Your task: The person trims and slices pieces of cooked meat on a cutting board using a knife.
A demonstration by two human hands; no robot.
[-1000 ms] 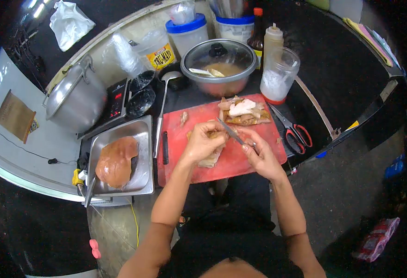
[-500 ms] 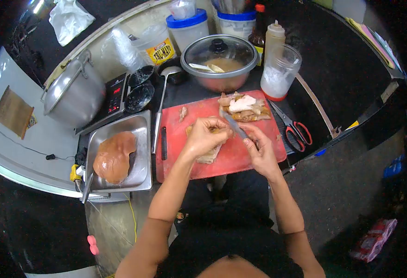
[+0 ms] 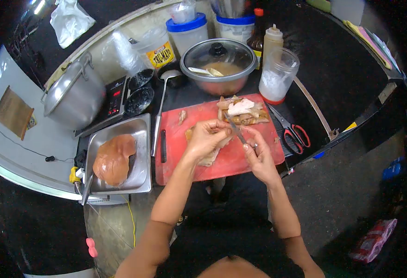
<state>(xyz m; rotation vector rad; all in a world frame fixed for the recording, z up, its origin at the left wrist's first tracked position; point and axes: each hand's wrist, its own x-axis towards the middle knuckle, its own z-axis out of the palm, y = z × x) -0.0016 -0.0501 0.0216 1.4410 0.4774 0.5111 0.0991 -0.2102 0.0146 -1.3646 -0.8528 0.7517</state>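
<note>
Over the red cutting board, my right hand is closed around the handle of a knife, its blade pointing up and to the left. My left hand is pinched beside the blade; whatever its fingers hold is too small to make out. Beneath my left hand lies a pale piece of cooked meat, partly covered by that hand. A pile of cut meat with a whitish piece on top sits at the board's upper right. One small meat scrap rests near the upper left.
Left of the board stands a steel tray with a large piece of meat. A ladle lies between them. Behind are a lidded pot, a squeeze bottle and a clear jar. Scissors lie at right.
The knife has turned in my right hand, its blade now steeper and seen more edge-on. Both hands stay close together over the board, with my right hand slightly lower.
</note>
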